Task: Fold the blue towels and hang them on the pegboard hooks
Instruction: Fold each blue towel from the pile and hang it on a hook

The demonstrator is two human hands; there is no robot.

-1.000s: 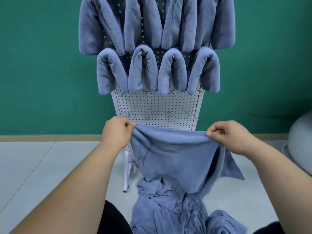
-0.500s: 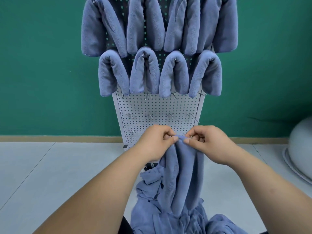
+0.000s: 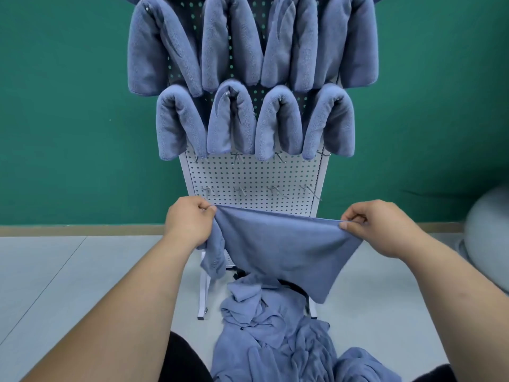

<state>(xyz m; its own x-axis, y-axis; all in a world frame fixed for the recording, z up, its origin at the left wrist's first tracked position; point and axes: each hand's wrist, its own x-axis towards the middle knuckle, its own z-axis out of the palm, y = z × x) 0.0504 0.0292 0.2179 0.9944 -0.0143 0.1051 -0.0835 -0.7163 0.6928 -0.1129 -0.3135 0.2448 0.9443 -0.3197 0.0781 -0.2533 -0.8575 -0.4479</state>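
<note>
A blue towel [image 3: 283, 249] hangs stretched between my hands in front of the white pegboard [image 3: 253, 177]. My left hand [image 3: 190, 221] pinches its top left corner, and my right hand [image 3: 377, 224] pinches the top right corner. The towel looks doubled over and its lower edge slants down to the right. Several folded blue towels [image 3: 231, 119] hang on hooks in two rows over the upper board. A row of bare metal hooks [image 3: 272, 190] shows just above the held towel. A heap of loose blue towels [image 3: 278, 340] lies on the floor below.
The pegboard stands on thin white legs [image 3: 203, 296] on a pale grey floor, against a green wall [image 3: 68, 106]. A grey rounded object [image 3: 490, 238] sits at the right edge. My dark-clad knees show at the bottom of the view.
My hands were together half a second ago, pinching the towel bunched in the middle. They have since moved apart sideways and the towel is spread taut between them.
</note>
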